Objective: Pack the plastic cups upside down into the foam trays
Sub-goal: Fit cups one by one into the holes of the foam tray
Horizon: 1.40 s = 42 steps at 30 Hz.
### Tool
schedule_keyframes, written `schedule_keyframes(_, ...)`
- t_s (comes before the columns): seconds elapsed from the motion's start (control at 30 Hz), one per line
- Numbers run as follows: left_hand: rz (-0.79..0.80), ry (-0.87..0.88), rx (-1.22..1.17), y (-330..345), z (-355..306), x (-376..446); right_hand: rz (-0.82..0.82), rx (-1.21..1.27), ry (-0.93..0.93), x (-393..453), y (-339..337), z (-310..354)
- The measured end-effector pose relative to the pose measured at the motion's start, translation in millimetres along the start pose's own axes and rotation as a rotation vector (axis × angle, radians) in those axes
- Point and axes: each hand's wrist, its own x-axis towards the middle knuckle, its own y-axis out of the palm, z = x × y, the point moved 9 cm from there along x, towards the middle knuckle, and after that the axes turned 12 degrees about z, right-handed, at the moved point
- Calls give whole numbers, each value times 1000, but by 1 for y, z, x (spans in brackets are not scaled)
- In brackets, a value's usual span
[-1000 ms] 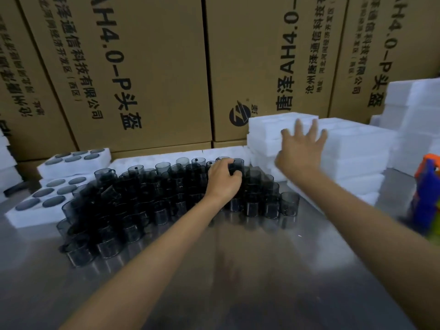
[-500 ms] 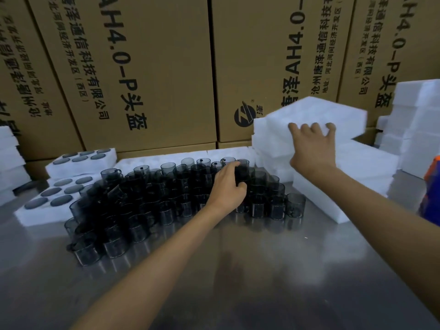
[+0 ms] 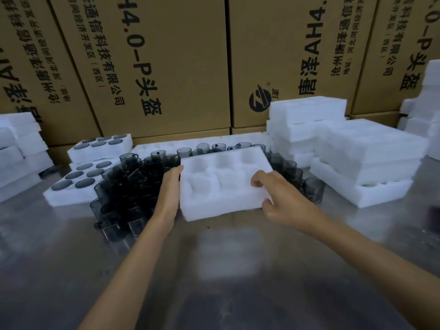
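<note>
Two bare forearms come into view from the bottom edge, one from about 7 o'clock and one from about 4 o'clock, narrowing toward the wrists. No sleeve covers either arm as far as the frame shows; both are uncovered from the lower edge up to the hands. The left hand [image 3: 169, 186] wears no glove, ring or band that can be seen, and the wrist below it is plain. The right hand [image 3: 279, 198] is likewise ungloved, with a plain wrist and no watch or strap. The fingernails that show on the right hand look short. Both arms are slim and smooth, without visible marks or tattoos.
</note>
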Motion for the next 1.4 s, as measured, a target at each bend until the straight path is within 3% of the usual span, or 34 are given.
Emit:
schedule_keyframes(0.1,26,82,77,-9,6,-11,45,-30,-12,-15,18,-5)
schedule_keyframes(0.2,65,-1,205,-9,24,-16,60,-29,1,-30,30,-9)
schedule_keyframes(0.37,239,-75,333,7,44,-17,-102,202,46,-33,14,-12)
schedule_keyframes(0.47,275,-74,425,13,51,-12,-185,185,78,-22,10,-20)
schedule_keyframes(0.63,134,-22,466,9,44,-1,-41,118,253,7,38,-43)
schedule_keyframes(0.83,5,44,485,-4,39,12,-114,69,325,29,47,-49)
schedule_keyframes(1.13,-109,121,494,-23,38,15,-158,34,256,52,48,-46)
schedule_keyframes(1.3,-141,133,537,-33,39,15,-168,-189,232,80,44,-23)
schedule_keyframes(1.4,-133,145,532,-33,39,14,-146,-165,217,112,43,-6)
